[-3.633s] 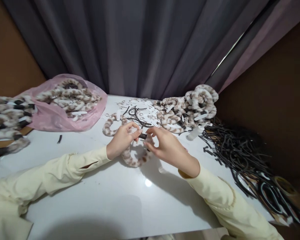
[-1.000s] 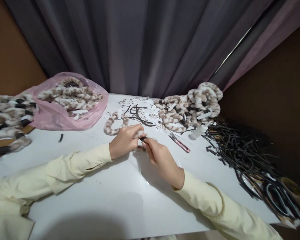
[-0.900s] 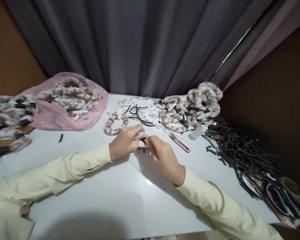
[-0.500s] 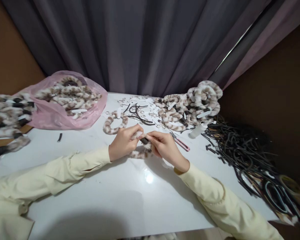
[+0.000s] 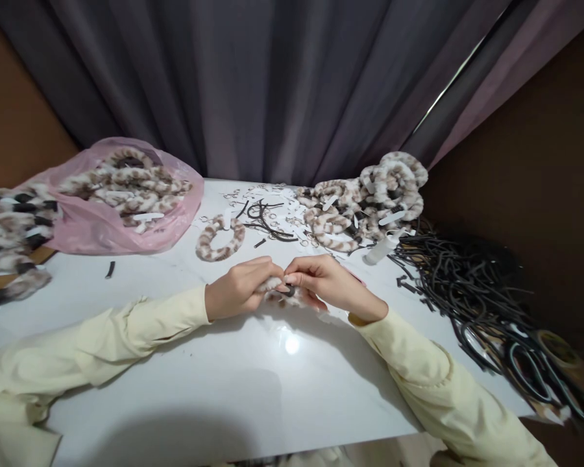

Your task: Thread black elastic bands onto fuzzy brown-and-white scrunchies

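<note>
Two hands pinch one fuzzy ring

The left hand (image 5: 241, 287) and right hand (image 5: 324, 279) both hold the fuzzy ring (image 5: 278, 298) over the middle of the white table (image 5: 185, 395). Fingers hide most of it, but its black band (image 5: 289, 291) seems to be between them. Another spotty ring (image 5: 220, 239) lies near the left hand.

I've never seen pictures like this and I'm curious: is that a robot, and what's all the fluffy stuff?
No robot here! A camera on a person's head looks down at their left hand and right hand. They hold a fluffy piece with a black part. On the white table lie a fluffy ring, a pink bag with more fluffy things inside, a small bottle and black cords. I can't tell what the fluffy things are for.
</note>
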